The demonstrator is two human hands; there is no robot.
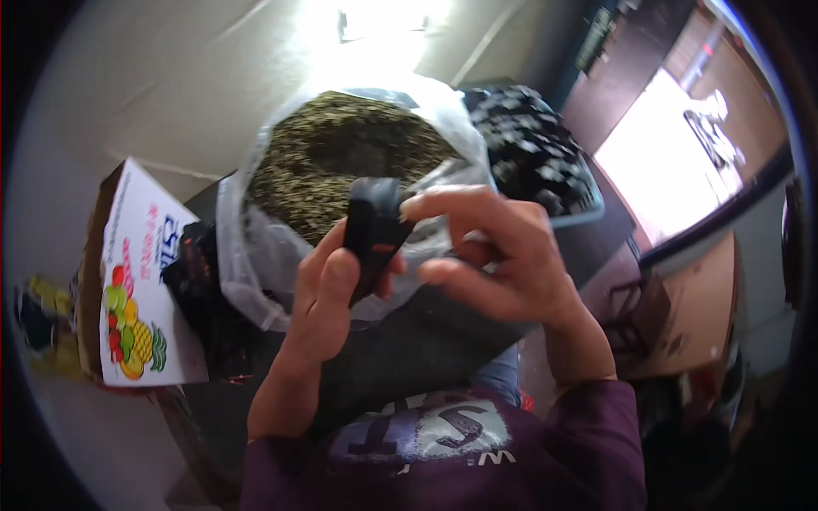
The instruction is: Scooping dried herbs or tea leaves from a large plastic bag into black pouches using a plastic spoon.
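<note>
A small black plastic device (377,223) with an orange mark on its side is held upright in my left hand (329,300), thumb on its near side. My right hand (498,255) is just to the right of it, fingers apart, with the index fingertip at or very near the device's upper edge; whether it touches is unclear. Beneath and beyond both hands is a large translucent plastic bag (255,268), its mouth spread wide. It is filled with loose dry brownish-green plant bits or seeds (294,147), with a hollow in the middle.
On the left stands a white carton (150,319) with printed fruit, beside a black plastic bag (198,281). Behind the large bag at right is a light-blue basket (585,214) of black and white pieces. These rest on a dark table (409,351). A wooden table (696,306) stands farther right.
</note>
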